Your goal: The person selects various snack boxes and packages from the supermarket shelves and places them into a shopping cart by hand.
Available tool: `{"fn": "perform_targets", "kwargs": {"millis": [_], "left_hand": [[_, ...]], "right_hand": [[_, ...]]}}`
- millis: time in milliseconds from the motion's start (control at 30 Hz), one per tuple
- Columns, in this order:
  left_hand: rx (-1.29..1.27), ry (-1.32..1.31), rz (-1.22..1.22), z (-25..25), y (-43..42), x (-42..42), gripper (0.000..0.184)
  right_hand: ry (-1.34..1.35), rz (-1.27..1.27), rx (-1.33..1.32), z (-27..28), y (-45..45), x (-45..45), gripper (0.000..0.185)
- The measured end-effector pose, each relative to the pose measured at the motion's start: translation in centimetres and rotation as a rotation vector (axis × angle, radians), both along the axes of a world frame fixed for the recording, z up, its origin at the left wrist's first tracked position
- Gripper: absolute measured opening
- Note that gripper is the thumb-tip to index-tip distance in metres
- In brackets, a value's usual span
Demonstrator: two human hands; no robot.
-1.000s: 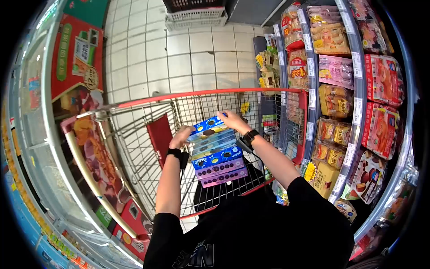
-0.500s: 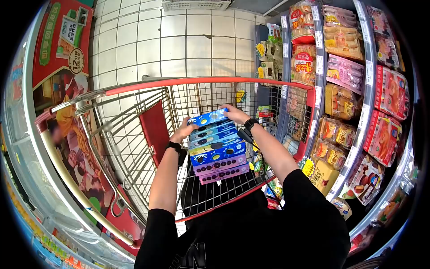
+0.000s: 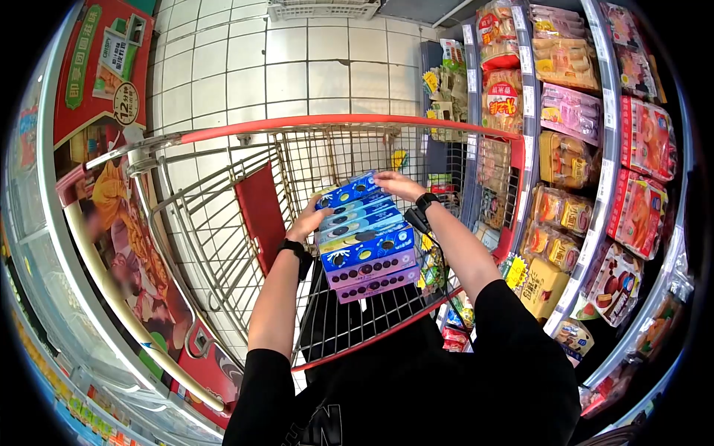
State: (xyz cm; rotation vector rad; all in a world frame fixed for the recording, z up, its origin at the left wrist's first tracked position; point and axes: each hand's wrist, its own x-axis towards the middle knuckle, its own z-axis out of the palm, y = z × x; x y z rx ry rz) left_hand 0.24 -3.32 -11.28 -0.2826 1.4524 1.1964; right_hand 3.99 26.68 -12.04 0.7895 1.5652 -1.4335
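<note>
A row of several snack boxes lies in the shopping cart (image 3: 312, 122), blue boxes (image 3: 368, 248) at the far and middle part and purple boxes (image 3: 375, 285) nearest my body. My left hand (image 3: 309, 220) grips the left end of the farthest blue boxes, thumb on top. At the right end of the farthest blue box, my right hand (image 3: 400, 186) has its fingers closed on the corner. Both wrists wear black bands. The undersides of the boxes are hidden.
Shelves of packaged bread and pastries (image 3: 565, 63) stand along the right. A freezer case with a red poster (image 3: 104, 67) runs down the left. Beyond the cart are floor tiles (image 3: 320, 82) and a white crate (image 3: 323, 9). A red panel (image 3: 260, 215) hangs inside the cart.
The cart's far rim sits higher in view than a second ago. The boxes and both hands have shifted slightly right, and the hands remain on the far boxes.
</note>
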Motion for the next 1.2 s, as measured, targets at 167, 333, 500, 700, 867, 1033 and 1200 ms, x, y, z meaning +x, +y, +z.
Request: {"fn": "perform_targets", "kwargs": {"millis": [167, 333, 500, 700, 867, 1033, 1200], "left_hand": [[-0.038, -0.014, -0.075, 0.1, -0.5, 0.8, 0.07], [-0.086, 0.005, -0.094, 3.5, -0.2, -0.4, 0.064], [-0.05, 0.075, -0.187, 8.2, 1.3, -3.2, 0.06], [0.083, 0.294, -0.189, 16.0, 6.3, -4.4, 0.056], [0.436, 0.435, -0.171, 31.8, 12.8, 2.2, 0.035], [0.64, 0.418, -0.429, 43.5, 16.7, 13.0, 0.031], [0.741, 0.386, -0.719, 47.4, 20.9, 24.2, 0.03]], "right_hand": [[-0.035, -0.065, -0.015, -1.6, 1.2, 2.1, 0.054], [0.03, -0.238, 0.031, 3.9, 1.4, 2.6, 0.057], [0.113, -0.359, 0.04, 10.0, 2.7, 4.1, 0.056], [0.308, -0.531, 0.124, 19.4, 3.8, 6.4, 0.05], [0.55, -0.622, 0.209, 26.5, 3.3, 13.5, 0.041], [0.779, -0.716, 0.24, 37.0, 4.0, 26.8, 0.042], [0.925, -0.968, 0.471, 44.8, 5.0, 43.0, 0.038]]}}
